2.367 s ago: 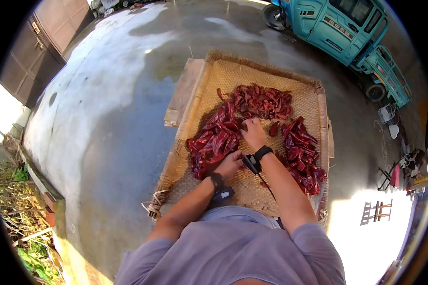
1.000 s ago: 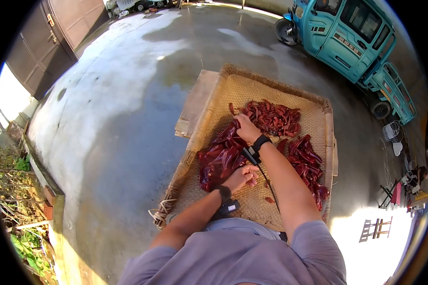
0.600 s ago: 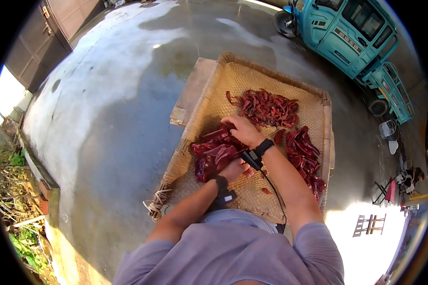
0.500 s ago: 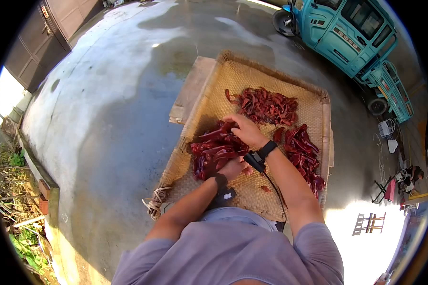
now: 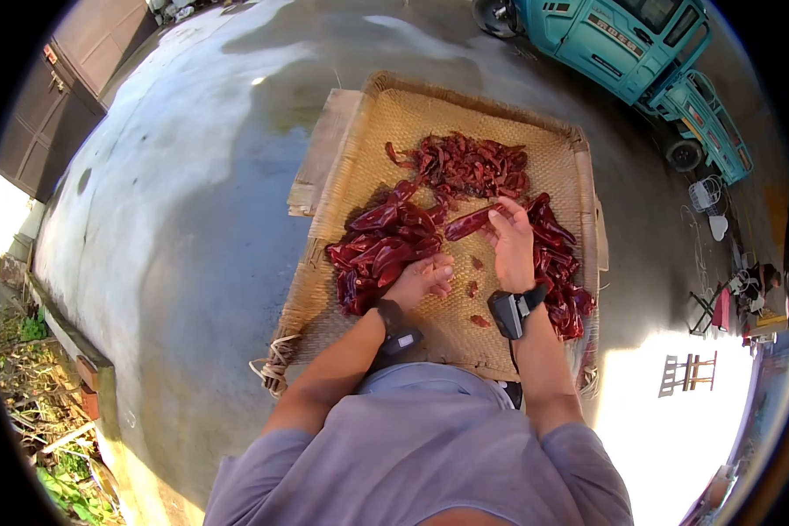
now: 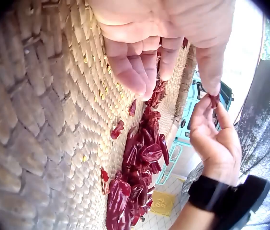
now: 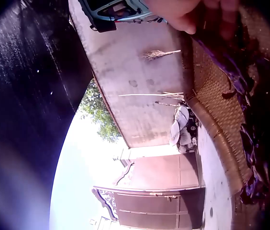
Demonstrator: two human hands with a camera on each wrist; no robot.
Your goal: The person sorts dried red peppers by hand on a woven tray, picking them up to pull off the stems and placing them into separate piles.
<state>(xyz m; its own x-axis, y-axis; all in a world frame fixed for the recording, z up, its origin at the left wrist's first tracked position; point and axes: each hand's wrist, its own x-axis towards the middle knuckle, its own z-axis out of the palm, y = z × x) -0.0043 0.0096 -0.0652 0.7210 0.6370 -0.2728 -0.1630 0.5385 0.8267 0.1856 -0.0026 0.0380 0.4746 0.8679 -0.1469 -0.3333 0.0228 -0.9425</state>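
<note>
My right hand pinches one long dark-red dried chili pepper between thumb and fingers, above the middle of a woven tray. The chili points left, toward a heap of whole dried chilies on the tray's left side. Beside that heap my left hand holds nothing; in the left wrist view its fingers hang loosely bent over the weave. Another pile of whole chilies lies along the right side, partly behind my right forearm. Smaller, shrivelled red pieces form a pile at the far end.
Several small red scraps lie on the weave between my hands. A wooden board sticks out under the tray's left edge. Farther off, a teal three-wheeled vehicle stands on the concrete floor. A small stool is at the right.
From the left heap, my right hand has moved right, with one chili pinched in it. My left hand has stayed by the heap's near side. The head view has shifted slightly.
</note>
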